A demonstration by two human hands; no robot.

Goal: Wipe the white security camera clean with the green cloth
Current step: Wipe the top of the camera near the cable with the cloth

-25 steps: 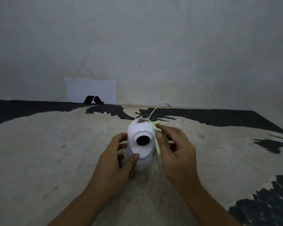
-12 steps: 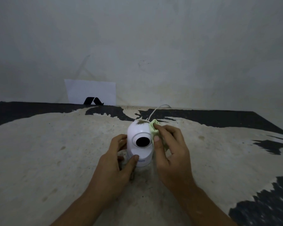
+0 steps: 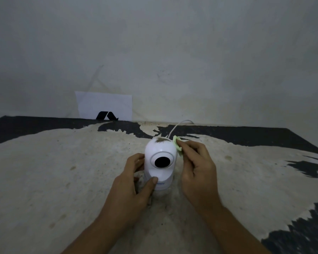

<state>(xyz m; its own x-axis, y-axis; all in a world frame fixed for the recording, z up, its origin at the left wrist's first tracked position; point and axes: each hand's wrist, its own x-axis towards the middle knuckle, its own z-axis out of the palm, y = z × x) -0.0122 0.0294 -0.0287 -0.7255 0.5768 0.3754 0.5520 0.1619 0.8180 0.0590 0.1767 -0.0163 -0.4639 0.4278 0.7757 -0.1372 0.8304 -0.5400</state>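
Dead centre on the worktop point(image 3: 44, 171), the camera point(image 3: 161, 162) stands upright, left hand point(image 3: 130, 189) gripping its base, right hand point(image 3: 196, 167) pinching the cloth point(image 3: 177, 145) at its 2 o'clock side; cable point(image 3: 176, 127) behind, paper point(image 3: 104, 104) at 11 o'clock.

Security camera point(image 3: 161, 163) upright on table point(image 3: 62, 180), centre, a hand on either side.

Left hand point(image 3: 131, 189) at camera's left, thumb across the base front, fingers round its left side. Right hand point(image 3: 198, 171) at camera's right, pressing cloth point(image 3: 177, 146) against the upper right of the camera's head; cloth sits between fingers and camera. Cable point(image 3: 176, 126) runs from behind the camera's top back toward the wall point(image 3: 173, 52). Paper sheet point(image 3: 104, 105) stands against the wall at the table's far edge, left of and well behind the camera.
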